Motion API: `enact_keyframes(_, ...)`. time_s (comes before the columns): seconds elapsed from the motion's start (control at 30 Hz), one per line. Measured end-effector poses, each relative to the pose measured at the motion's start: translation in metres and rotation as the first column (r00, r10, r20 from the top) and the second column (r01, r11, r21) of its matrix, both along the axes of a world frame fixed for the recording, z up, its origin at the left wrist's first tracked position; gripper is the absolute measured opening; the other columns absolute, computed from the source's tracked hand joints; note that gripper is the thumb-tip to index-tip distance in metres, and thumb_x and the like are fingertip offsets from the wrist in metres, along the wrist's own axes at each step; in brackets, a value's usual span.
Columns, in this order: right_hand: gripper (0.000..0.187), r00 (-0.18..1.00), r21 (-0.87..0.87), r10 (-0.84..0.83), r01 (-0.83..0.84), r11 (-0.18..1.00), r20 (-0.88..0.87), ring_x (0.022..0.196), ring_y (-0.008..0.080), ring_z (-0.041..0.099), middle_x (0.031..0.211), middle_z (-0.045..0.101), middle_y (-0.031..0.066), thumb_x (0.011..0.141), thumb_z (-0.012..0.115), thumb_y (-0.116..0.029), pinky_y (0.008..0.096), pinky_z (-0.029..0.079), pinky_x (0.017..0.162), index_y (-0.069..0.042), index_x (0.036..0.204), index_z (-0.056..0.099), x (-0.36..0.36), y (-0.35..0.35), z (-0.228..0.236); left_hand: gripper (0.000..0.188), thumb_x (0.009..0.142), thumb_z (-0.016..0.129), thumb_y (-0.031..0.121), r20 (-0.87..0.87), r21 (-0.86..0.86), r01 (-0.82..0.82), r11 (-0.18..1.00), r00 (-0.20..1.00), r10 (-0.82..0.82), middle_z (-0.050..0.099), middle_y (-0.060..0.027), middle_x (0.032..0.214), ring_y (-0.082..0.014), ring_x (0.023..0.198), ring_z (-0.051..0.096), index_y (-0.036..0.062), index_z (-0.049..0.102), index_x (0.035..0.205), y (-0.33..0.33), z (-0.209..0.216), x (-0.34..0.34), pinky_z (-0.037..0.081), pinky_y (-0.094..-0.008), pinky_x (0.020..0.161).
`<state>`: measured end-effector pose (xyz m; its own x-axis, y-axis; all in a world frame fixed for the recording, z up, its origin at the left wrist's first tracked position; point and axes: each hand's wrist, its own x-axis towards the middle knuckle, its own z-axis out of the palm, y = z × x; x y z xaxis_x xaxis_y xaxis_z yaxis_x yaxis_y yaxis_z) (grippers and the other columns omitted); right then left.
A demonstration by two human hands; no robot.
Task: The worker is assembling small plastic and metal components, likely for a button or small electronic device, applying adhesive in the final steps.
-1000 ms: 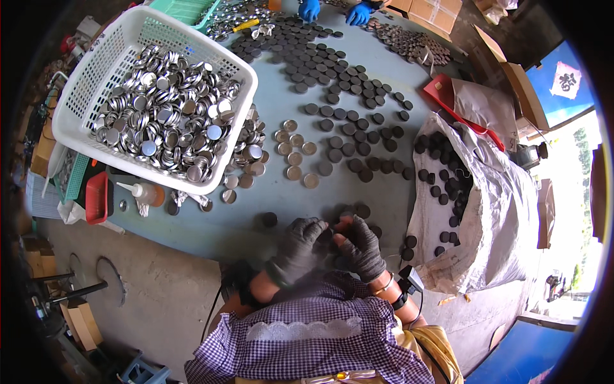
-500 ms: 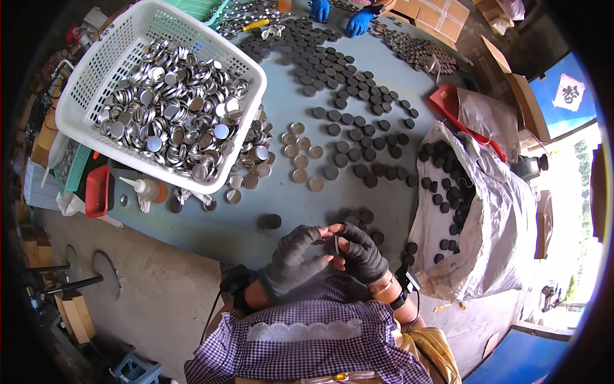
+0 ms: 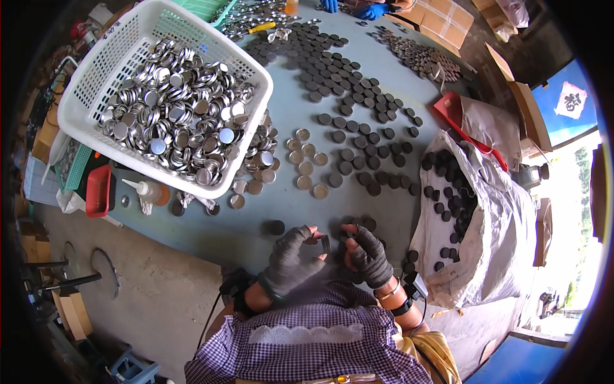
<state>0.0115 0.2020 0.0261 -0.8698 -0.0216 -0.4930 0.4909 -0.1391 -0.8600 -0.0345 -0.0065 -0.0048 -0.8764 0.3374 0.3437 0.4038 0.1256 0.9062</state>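
Observation:
My left hand, in a dark fingerless glove, pinches a dark round disc on edge between thumb and fingers. My right hand, gloved alike, is just to its right, apart from the disc; its index finger and thumb are spread, and I see nothing plainly held. A single black disc lies on the table left of my fingers. Beyond my right hand are a few more dark discs, partly covered by it. Shallow round metal cups lie farther up the table.
A white basket heaped with shiny metal cups stands at left. Many dark discs spread over the table. At right are a white sack with black discs and a red scoop. Across the table, a person's blue-gloved hand works.
My right hand has drawn away to the right from the disc, which stays in my left hand. The co-worker's gloved hands have shifted. The whole view has moved slightly.

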Motion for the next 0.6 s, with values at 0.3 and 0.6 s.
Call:
enact_keyframes(0.3, 0.037, 0.968, 0.021, 0.122, -0.121, 0.992, -0.22, 0.093, 0.0119, 0.056, 0.097, 0.061, 0.0016, 0.087, 0.071, -0.016, 0.029, 0.047, 0.085, -0.002, 0.119, 0.058, -0.018, -0.019, -0.003, 0.06, 0.069, 0.079, 0.002, -0.044, -0.065, 0.023, 0.998, 0.999, -0.026, 0.067, -0.0149, 0.109, -0.0286, 0.1, 0.066, 0.0013, 0.053, 0.123, -0.004, 0.006, -0.009, 0.053, -0.0374, 0.088)
enact_keyframes(0.6, 0.037, 0.753, 0.807, 0.486, 0.099, 0.582, -0.443, 0.093, 0.0286, 0.061, 0.099, 0.062, 0.0127, 0.076, 0.072, -0.008, 0.0367, 0.051, 0.081, -0.003, 0.11, 0.059, -0.108, -0.017, -0.04, 0.046, 0.069, 0.077, 0.0, -0.073, -0.072, -0.208, 0.975, 0.976, 0.203, 0.063, -0.0141, 0.104, -0.0295, 0.101, 0.062, 0.0004, 0.059, 0.111, -0.007, 0.005, -0.012, 0.053, -0.0364, 0.088)
